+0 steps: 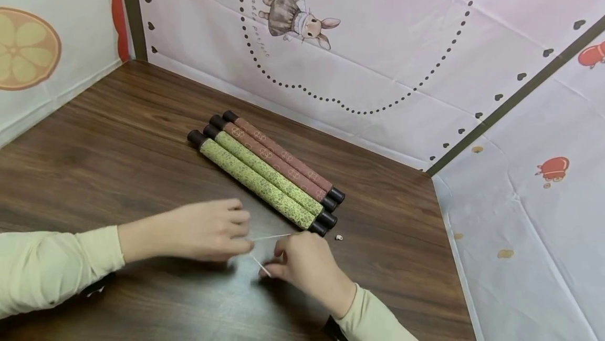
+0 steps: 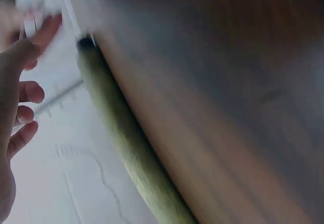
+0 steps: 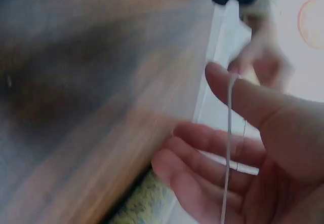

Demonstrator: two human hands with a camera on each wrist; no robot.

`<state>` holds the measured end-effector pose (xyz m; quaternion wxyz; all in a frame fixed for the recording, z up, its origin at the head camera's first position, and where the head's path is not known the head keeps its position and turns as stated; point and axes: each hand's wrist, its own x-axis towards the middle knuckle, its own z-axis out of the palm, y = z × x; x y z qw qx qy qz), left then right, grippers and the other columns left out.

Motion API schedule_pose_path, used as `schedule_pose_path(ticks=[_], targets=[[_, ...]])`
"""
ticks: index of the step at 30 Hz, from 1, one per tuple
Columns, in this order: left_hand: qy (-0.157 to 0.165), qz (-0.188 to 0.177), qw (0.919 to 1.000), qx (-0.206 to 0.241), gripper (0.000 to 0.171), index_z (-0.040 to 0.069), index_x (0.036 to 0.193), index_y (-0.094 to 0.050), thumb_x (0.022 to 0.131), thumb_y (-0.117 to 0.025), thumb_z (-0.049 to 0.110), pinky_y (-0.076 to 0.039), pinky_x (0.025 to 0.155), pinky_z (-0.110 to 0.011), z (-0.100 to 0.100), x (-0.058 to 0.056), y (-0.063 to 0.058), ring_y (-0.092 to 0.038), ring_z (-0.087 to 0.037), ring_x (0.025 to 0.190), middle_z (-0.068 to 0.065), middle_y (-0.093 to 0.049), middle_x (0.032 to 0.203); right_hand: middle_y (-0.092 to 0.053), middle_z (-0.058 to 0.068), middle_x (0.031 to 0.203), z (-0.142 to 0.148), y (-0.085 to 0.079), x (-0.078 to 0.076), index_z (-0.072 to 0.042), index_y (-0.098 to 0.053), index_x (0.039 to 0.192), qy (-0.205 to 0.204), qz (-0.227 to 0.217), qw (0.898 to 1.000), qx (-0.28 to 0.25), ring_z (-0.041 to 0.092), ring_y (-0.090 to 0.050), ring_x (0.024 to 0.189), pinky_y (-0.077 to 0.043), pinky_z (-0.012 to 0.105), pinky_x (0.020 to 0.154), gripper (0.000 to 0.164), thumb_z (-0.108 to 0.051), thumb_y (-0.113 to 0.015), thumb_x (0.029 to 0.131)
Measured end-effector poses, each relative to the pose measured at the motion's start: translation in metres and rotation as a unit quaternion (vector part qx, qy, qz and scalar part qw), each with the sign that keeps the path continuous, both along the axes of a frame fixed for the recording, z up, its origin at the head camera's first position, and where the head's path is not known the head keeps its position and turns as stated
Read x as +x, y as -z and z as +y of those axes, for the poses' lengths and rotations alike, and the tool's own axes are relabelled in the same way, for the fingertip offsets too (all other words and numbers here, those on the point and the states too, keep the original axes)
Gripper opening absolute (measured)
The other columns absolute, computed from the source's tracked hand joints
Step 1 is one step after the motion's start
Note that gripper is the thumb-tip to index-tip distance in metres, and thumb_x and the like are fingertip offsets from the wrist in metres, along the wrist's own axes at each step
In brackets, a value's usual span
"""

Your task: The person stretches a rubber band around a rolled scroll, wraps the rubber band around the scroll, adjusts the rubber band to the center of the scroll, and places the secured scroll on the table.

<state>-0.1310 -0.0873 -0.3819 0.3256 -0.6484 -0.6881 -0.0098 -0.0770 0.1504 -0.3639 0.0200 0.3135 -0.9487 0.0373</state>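
Note:
A thin white string [image 1: 271, 237] runs between the two hands above the table's near side. At one end of it, my left hand [image 1: 208, 230] pinches the string with thumb and forefinger, the other fingers loosely bent. My right hand [image 3: 283, 148] has its thumb and fingers spread apart, and the string passes over the thumb and across the fingers. Just beyond the hands lie two green patterned rolled scrolls [image 1: 255, 186] and two reddish-brown ones [image 1: 279, 159], side by side with black end knobs. The right hand is close to the near green scroll's end.
A small white bead-like piece [image 1: 338, 237] lies on the dark wooden table [image 1: 387, 257], right of the scroll ends. Printed cloth walls [image 1: 378, 26] enclose the table at the back, left and right.

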Motion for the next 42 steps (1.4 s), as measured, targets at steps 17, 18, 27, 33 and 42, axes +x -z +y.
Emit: schedule_pose_path(ticks=[17, 18, 27, 33, 42], targets=[[-0.021, -0.017, 0.9996, -0.011, 0.046, 0.031, 0.11, -0.061, 0.068, -0.079, 0.041, -0.04, 0.078, -0.03, -0.008, -0.016, -0.002, -0.045, -0.015, 0.076, 0.012, -0.052, 0.07, -0.06, -0.014, 0.086, -0.014, -0.001, 0.017, -0.026, -0.065, 0.081, -0.161, 0.118, 0.979, 0.041, 0.004, -0.056, 0.077, -0.049, 0.017, 0.06, 0.031, -0.05, -0.082, 0.071], [-0.023, -0.018, 0.9995, -0.012, 0.047, 0.031, 0.11, -0.061, 0.068, -0.079, 0.04, -0.041, 0.079, -0.031, -0.008, -0.016, -0.002, -0.045, -0.015, 0.077, 0.011, -0.053, 0.07, -0.061, -0.014, 0.088, -0.014, -0.001, 0.017, -0.026, -0.065, 0.082, -0.16, 0.115, 0.98, 0.041, 0.004, -0.056, 0.079, -0.049, 0.017, 0.059, 0.033, -0.051, -0.082, 0.07], [-0.002, -0.07, 0.9974, 0.018, 0.039, 0.029, 0.111, -0.066, 0.074, -0.079, 0.031, -0.043, 0.078, -0.027, -0.011, -0.016, -0.005, -0.046, -0.011, 0.077, 0.014, -0.056, 0.075, -0.062, -0.011, 0.096, -0.008, 0.0, 0.016, -0.025, -0.065, 0.096, -0.098, 0.076, 0.991, 0.047, 0.006, -0.058, 0.088, -0.051, 0.018, 0.059, 0.05, -0.061, -0.081, 0.065], [-0.019, -0.084, 0.996, 0.024, 0.022, 0.026, 0.098, -0.068, 0.078, -0.077, 0.028, -0.042, 0.077, -0.028, -0.012, -0.019, -0.011, -0.045, -0.011, 0.077, 0.012, -0.055, 0.076, -0.063, -0.012, 0.099, 0.0, 0.003, 0.015, -0.027, -0.068, 0.095, -0.095, 0.037, 0.994, 0.038, 0.004, -0.06, 0.091, -0.052, 0.018, 0.064, 0.038, -0.053, -0.081, 0.071], [-0.059, -0.092, 0.9938, -0.02, 0.023, 0.025, 0.098, -0.069, 0.079, -0.077, 0.035, -0.044, 0.078, -0.03, -0.005, -0.033, -0.005, -0.05, -0.012, 0.082, 0.01, -0.06, 0.083, -0.063, -0.012, 0.096, 0.006, 0.006, 0.012, -0.027, -0.07, 0.094, -0.096, 0.036, 0.994, 0.027, 0.004, -0.061, 0.091, -0.054, 0.02, 0.069, 0.029, -0.042, -0.083, 0.073]])
